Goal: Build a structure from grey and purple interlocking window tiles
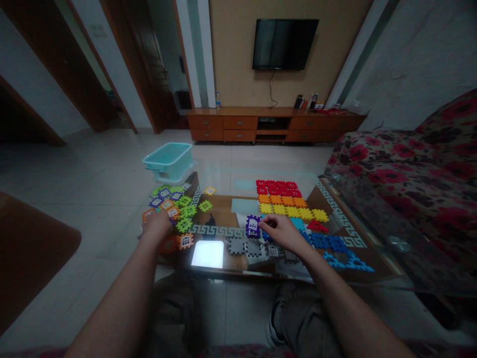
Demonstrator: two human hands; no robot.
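My right hand [278,230] pinches the right edge of a purple interlocking plastic tile [253,226] with a white window-like insert. The tile is tilted up toward me, above the row of grey tiles [254,247]. Blue tiles [337,243] lie beside and partly under this hand. On the left, my left hand [157,224] rests in a mixed pile of orange, purple and green tiles [185,224]. Its fingertips are hidden behind the back of the hand, so whether they grip a tile does not show. An orange window tile [186,241] lies just to its right.
Red [278,188], orange [283,201] and yellow tiles [294,212] lie in colour rows on the glass table [219,256]. A turquoise tub [169,161] stands beyond the pile. A flowered sofa [402,154] is at right, and a TV cabinet [238,123] stands by the far wall.
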